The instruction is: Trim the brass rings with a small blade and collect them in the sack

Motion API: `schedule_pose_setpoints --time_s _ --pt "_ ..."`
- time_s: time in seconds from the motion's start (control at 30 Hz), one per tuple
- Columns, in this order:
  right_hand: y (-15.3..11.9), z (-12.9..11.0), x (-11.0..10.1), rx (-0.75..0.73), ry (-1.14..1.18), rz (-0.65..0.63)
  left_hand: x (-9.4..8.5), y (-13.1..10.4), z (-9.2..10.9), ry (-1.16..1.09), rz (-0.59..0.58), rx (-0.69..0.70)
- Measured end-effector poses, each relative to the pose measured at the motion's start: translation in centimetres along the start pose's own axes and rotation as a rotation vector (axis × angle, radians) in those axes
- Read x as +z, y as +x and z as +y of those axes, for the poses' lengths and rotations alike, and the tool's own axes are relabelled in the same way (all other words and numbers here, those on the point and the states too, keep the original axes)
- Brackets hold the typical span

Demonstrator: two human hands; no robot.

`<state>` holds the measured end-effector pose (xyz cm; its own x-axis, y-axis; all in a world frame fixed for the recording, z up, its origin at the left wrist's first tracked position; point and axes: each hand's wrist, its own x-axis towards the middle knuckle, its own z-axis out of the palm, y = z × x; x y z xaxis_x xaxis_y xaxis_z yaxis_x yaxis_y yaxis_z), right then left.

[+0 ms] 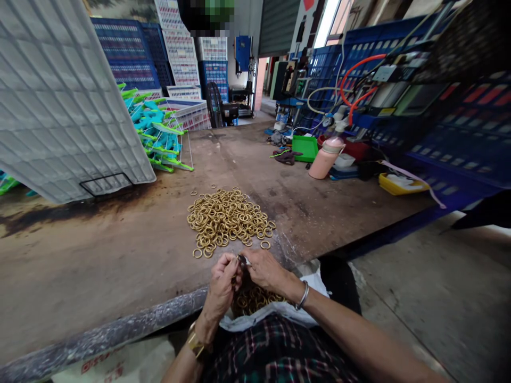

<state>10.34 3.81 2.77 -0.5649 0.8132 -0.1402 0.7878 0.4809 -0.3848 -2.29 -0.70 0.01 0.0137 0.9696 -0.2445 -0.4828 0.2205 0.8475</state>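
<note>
A heap of gold-coloured rings (pixel 227 215) lies on the wooden table just beyond my hands. My left hand (pixel 224 279) is closed, with gold-coloured rings partly showing between its fingers. Against it, my right hand (pixel 266 270) is closed around a small dark object (pixel 242 259) with a pale edge, whose kind I cannot make out. The fingertips of both hands meet over the table's front edge. Below them, an open white sack (pixel 275 309) on my lap holds many more gold-coloured rings (pixel 255 299).
A grey ribbed plastic panel (pixel 67 106) stands at the left, beside green and blue plastic pieces (pixel 159 133). Toward the right are a pink bottle (pixel 322 160), a green tray (pixel 305 148) and a yellow tray (pixel 401 185). Crates (pixel 123 53) are stacked behind.
</note>
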Motion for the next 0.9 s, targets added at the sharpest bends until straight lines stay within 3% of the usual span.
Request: schedule_pose_setpoints --time_s 0.13,0.27,0.47,0.77,0.9 --pt "0.3 0.4 -0.4 0.053 -0.043 -0.040 0.3 -0.8 0.3 0.031 -0.046 0.026" --pt "0.3 2.6 -1.1 0.195 -0.114 0.054 1.1 -1.7 1.5 -0.102 -0.166 -0.029" --pt "-0.6 5.9 -0.5 0.330 -0.080 0.262 0.8 -0.6 1.5 -0.285 -0.022 -0.135" --pt "-0.4 5.7 0.7 0.385 -0.046 0.246 0.1 -0.2 0.4 -0.348 0.007 -0.244" --pt "-0.4 6.3 1.1 0.338 0.010 0.313 0.0 0.3 0.0 -0.400 0.072 -0.301"
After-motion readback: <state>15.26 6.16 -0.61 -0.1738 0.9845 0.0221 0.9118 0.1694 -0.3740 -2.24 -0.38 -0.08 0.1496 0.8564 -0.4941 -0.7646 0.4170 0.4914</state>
